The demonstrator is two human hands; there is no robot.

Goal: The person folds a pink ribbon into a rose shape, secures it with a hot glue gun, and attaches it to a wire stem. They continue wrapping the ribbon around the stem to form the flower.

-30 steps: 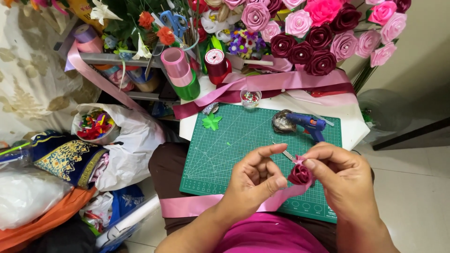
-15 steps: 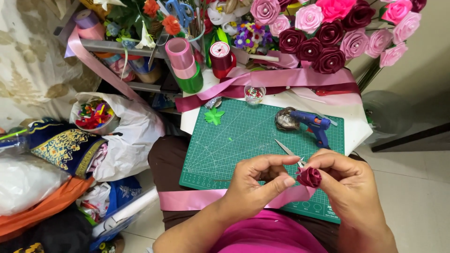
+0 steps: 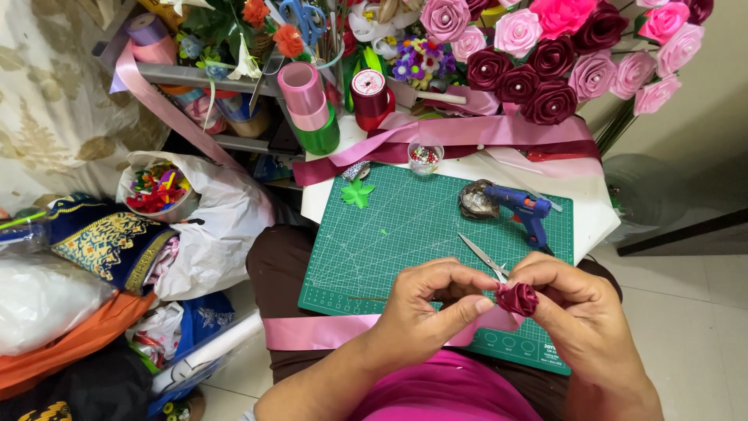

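Observation:
A small dark red ribbon rose [image 3: 518, 298] is pinched between both hands over the near edge of a green cutting mat [image 3: 405, 226]. My left hand [image 3: 425, 308] grips it from the left with thumb and fingers. My right hand [image 3: 573, 308] wraps around it from the right. A pink ribbon strip [image 3: 312, 331] runs from the rose leftward across my lap. Scissors [image 3: 483, 256] lie on the mat just behind my fingers. A blue glue gun [image 3: 526, 209] rests at the mat's far right.
Finished pink and dark red ribbon roses [image 3: 545, 54] stand at the back. Ribbon spools [image 3: 312, 105], a small cup of beads [image 3: 425, 156] and a green paper leaf [image 3: 357, 193] sit behind the mat. Bags and fabric [image 3: 117, 257] pile up on the left.
My hands with the rose shifted slightly toward me and to the right. The view moved forward, so the scissors on the mat are now uncovered.

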